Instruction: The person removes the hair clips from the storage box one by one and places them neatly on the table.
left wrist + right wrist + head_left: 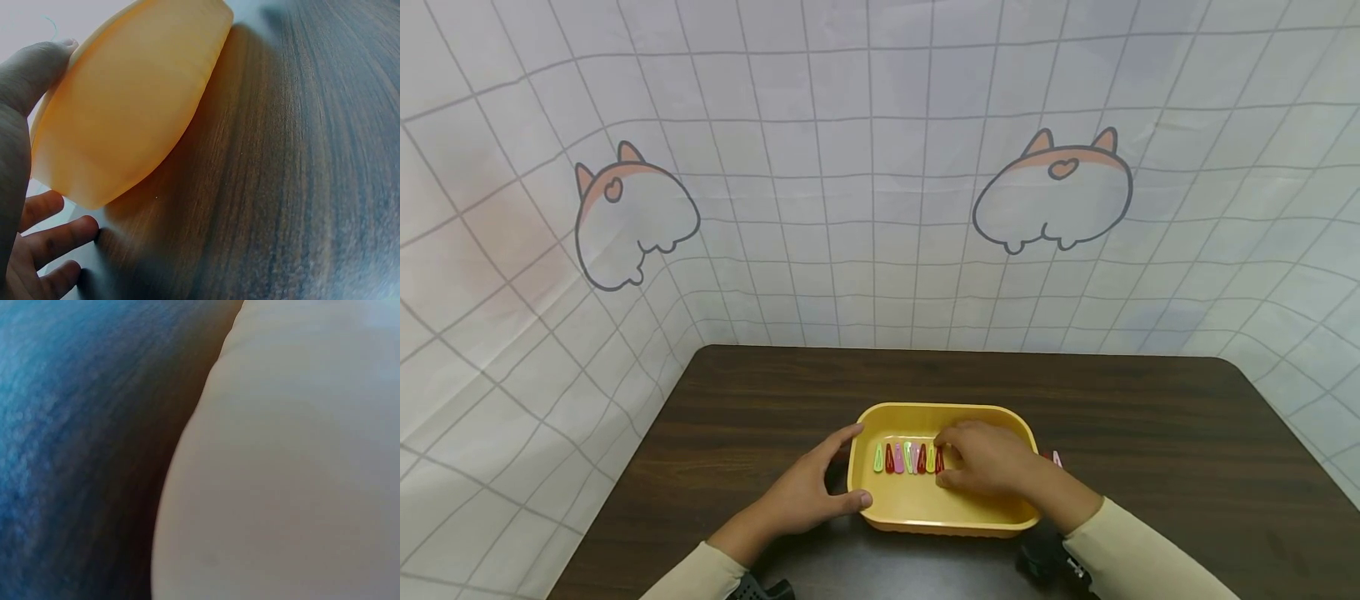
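Tray [902,510], yellow, colourful hair clips [907,458] lined up inside

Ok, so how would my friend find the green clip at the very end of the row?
On the dark wooden table, look for the yellow tray. Inside is a row of small clips; go to the end nearer the left hand. The green clip there is the one whose only neighbour is a red clip; the other green one has clips on both sides.
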Action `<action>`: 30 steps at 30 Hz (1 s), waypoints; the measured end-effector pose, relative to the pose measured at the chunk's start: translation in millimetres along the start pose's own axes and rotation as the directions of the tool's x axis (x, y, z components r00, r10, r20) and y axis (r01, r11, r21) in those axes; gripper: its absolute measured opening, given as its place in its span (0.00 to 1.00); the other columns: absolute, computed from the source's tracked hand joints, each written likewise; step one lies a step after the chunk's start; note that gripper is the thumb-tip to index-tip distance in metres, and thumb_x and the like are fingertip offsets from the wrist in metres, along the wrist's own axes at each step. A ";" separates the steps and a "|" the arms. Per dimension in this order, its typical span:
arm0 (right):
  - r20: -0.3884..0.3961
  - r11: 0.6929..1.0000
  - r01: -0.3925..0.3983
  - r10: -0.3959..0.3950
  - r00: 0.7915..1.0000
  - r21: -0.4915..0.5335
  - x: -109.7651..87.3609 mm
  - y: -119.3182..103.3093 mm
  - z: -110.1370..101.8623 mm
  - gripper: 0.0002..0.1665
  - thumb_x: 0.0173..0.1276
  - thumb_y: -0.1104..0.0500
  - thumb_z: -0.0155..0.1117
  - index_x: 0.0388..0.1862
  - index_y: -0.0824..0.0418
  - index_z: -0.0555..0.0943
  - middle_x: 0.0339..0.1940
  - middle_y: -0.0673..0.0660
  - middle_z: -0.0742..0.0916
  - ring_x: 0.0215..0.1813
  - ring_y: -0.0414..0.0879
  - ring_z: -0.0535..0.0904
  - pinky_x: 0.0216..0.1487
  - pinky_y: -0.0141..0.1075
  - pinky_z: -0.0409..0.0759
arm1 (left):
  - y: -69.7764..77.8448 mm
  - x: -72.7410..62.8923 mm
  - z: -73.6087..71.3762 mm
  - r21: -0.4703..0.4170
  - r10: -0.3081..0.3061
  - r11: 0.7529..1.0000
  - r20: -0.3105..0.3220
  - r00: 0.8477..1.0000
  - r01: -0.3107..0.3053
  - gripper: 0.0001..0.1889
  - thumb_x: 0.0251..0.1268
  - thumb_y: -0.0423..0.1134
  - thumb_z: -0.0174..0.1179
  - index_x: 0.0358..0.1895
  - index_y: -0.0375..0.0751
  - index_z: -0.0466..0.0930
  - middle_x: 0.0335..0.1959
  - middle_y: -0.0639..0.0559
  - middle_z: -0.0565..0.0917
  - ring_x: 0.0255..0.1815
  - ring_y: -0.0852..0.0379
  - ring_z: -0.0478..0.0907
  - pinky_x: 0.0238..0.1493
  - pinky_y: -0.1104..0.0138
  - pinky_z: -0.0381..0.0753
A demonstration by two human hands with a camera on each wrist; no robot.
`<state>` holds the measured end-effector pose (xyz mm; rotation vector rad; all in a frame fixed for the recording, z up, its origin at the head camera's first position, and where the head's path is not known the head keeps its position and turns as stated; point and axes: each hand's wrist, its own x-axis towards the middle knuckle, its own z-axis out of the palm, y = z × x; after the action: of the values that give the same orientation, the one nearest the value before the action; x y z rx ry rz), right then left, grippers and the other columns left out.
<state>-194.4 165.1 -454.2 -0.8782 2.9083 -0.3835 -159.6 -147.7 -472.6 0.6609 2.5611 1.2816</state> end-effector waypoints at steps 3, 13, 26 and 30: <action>0.000 1.000 -0.003 0.003 1.000 -0.001 0.5 -0.4 -0.7 0.25 0.58 0.42 0.77 0.50 0.53 0.85 0.43 0.46 0.84 0.42 0.42 0.76 0.44 0.41 0.77 | -0.2 0.2 0.1 0.001 0.001 1.000 -0.002 1.000 -0.001 0.48 0.61 0.58 0.72 0.82 0.60 0.56 0.67 0.53 0.74 0.66 0.51 0.74 0.64 0.42 0.70; 0.000 1.000 -0.007 0.007 1.000 0.026 0.5 -0.6 -2.1 0.22 0.56 0.45 0.78 0.46 0.52 0.83 0.37 0.43 0.81 0.38 0.41 0.75 0.42 0.40 0.76 | -0.9 0.2 0.0 0.003 0.003 1.000 -0.004 1.000 -0.003 0.48 0.61 0.58 0.72 0.82 0.59 0.56 0.68 0.52 0.74 0.67 0.50 0.73 0.64 0.40 0.70; -0.042 0.995 0.014 -0.010 0.999 0.097 -0.8 -0.2 -10.6 0.26 0.54 0.51 0.80 0.51 0.56 0.82 0.36 0.44 0.83 0.37 0.39 0.77 0.44 0.39 0.80 | -0.8 -0.6 -0.7 -0.012 -0.003 1.000 0.007 1.000 0.003 0.48 0.61 0.58 0.72 0.82 0.60 0.55 0.68 0.53 0.73 0.67 0.50 0.73 0.64 0.41 0.70; -0.059 0.994 0.025 -0.019 0.998 0.104 -1.6 1.2 -13.5 0.25 0.55 0.53 0.80 0.51 0.57 0.82 0.35 0.44 0.84 0.37 0.38 0.77 0.42 0.38 0.80 | 0.0 0.0 -1.1 -0.011 -0.002 1.000 0.006 1.000 0.003 0.48 0.61 0.58 0.72 0.82 0.60 0.55 0.69 0.53 0.73 0.67 0.51 0.73 0.65 0.41 0.70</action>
<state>-195.7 169.8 -441.5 -0.8990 2.9018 -0.5670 -160.0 -148.5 -471.9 0.6583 2.5469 1.2904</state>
